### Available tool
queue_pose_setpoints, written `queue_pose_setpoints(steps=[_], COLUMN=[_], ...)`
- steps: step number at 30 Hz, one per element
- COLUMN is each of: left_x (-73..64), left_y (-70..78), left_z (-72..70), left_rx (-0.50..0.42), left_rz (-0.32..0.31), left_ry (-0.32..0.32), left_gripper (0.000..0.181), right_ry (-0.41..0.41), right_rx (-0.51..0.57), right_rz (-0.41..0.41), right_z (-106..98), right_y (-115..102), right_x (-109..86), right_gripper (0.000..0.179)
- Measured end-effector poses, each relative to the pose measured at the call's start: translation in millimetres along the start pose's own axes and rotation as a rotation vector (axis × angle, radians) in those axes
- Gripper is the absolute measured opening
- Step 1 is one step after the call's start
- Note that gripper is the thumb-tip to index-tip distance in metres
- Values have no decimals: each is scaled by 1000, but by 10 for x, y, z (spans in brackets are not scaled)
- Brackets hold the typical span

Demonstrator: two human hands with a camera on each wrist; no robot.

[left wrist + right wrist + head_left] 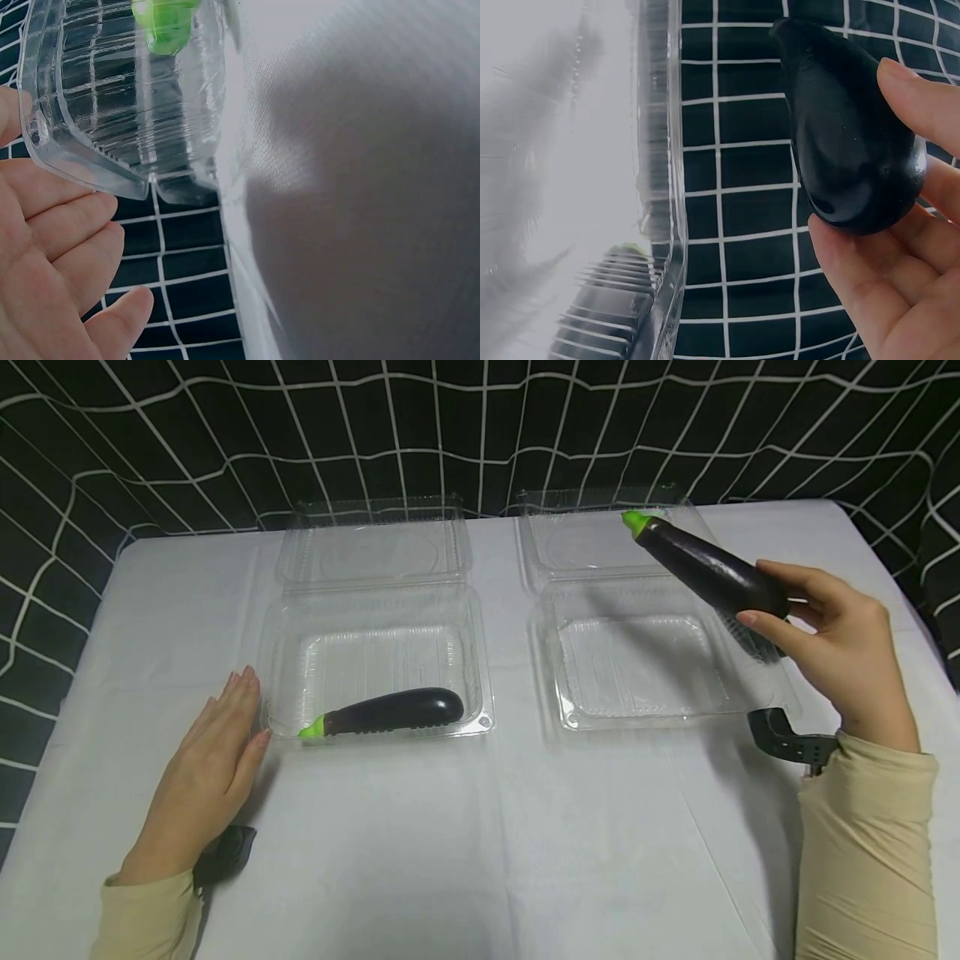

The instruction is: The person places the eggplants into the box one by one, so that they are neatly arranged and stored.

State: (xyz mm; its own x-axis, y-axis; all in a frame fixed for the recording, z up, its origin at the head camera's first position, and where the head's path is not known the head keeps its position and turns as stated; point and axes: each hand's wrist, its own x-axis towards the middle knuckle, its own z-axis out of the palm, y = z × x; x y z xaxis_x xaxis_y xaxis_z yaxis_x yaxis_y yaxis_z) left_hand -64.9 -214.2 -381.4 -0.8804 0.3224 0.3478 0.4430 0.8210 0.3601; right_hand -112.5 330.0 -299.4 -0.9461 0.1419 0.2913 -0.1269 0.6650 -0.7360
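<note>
A dark purple eggplant with a bright green stem end is in my right hand. Thumb and fingers grip its thick rounded end. The eggplant is held over the right clear plastic clamshell box, tilted, its stem pointing to the back left. In the right wrist view the thick end of this eggplant faces the camera. A second eggplant lies along the front side of the left clear clamshell box, stem to the left. My left hand has straight fingers beside that box's left edge; contact is unclear.
Both boxes stand with their lids folded back, the left lid and the right lid. A white cloth covers the table. Black fabric with a white grid net borders the back and sides.
</note>
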Motion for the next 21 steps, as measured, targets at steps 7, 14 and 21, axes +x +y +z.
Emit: queue_pose_setpoints(steps=[7,14,21], left_x=[1,-2,-8], left_y=[-1,-6,-9], left_z=[3,6,7], left_rx=[-7,-10,-7], left_rz=[4,9,11], left_ry=[4,12,15], left_gripper=[53,53,52], right_ry=[-15,-33,-38], right_rx=[-20,-44,-78], right_rz=[-29,-40,-53], right_z=[29,49,70], right_y=[-26,-75,-115], right_x=[-3,-23,-34], right_gripper=[51,52,53])
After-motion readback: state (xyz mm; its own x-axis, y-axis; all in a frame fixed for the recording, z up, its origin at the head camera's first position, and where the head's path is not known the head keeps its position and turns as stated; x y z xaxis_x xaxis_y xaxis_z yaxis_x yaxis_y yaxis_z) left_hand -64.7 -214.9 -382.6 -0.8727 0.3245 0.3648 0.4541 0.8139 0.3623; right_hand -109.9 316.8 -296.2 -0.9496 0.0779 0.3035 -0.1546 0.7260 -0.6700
